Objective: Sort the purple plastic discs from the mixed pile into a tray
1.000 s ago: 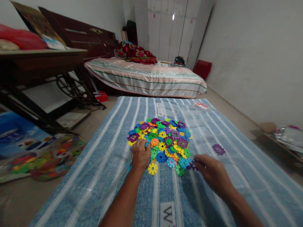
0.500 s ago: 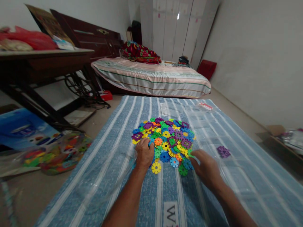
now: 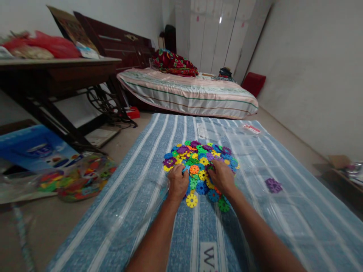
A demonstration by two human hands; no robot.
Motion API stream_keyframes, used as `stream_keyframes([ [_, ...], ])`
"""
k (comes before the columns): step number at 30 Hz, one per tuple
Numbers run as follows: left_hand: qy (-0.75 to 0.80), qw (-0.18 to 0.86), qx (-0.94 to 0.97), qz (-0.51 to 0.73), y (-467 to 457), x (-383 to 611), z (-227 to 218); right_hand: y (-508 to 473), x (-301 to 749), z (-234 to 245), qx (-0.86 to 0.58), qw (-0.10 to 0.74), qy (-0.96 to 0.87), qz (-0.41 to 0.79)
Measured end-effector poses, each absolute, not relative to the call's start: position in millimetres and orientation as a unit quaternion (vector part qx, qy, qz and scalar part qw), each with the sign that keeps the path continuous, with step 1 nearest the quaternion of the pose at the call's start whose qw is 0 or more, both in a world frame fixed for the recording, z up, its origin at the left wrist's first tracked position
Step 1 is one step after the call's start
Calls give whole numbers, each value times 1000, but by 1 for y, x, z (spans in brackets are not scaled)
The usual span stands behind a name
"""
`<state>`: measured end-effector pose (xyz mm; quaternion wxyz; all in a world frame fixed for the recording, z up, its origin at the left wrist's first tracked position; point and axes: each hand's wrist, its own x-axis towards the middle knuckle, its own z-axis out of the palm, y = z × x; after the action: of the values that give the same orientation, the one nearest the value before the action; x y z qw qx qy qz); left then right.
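Observation:
A heap of colourful snowflake-shaped plastic discs (image 3: 198,158) lies on a blue striped mat (image 3: 141,196). My left hand (image 3: 177,182) rests on the heap's near left edge, fingers curled down onto the discs. My right hand (image 3: 221,176) lies on the heap's near middle, fingers bent into the pieces. What either hand grips is hidden under the fingers. A yellow disc (image 3: 191,200) and a green disc (image 3: 224,206) sit at the near rim. One purple disc (image 3: 273,185) lies apart to the right.
A clear plastic bag (image 3: 246,143) lies on the mat behind and right of the heap. A bag of more discs (image 3: 82,179) and a blue box (image 3: 31,147) sit on the floor to the left. A dark table (image 3: 51,71) and a bed (image 3: 193,92) stand beyond.
My right hand has moved left from the heap's right edge onto its middle. My left hand has stayed on the left edge. The view has shifted slightly.

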<state>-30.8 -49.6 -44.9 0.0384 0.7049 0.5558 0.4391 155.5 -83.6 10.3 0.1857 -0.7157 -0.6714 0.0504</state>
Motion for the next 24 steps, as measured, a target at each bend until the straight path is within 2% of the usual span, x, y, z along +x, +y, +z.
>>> stream_keyframes([
  [5, 553, 46, 712, 431, -51, -30, -43, -80, 157, -4, -734, 256, -625, 73],
  [10, 551, 49, 711, 434, -50, -30, -43, -92, 164, -10, -689, 382, -610, 89],
  [15, 546, 47, 713, 438, -49, -31, -46, -114, 209, 15, -656, 466, -593, -15],
  [18, 546, 45, 714, 437, -48, -31, -46, -132, 257, 34, -694, 433, -557, -141],
  [21, 546, 47, 717, 431, -48, -31, -44, -149, 293, 44, -766, 312, -502, -253],
  [24, 546, 48, 722, 422, -49, -31, -42, -157, 296, 39, -771, 273, -509, -268],
])
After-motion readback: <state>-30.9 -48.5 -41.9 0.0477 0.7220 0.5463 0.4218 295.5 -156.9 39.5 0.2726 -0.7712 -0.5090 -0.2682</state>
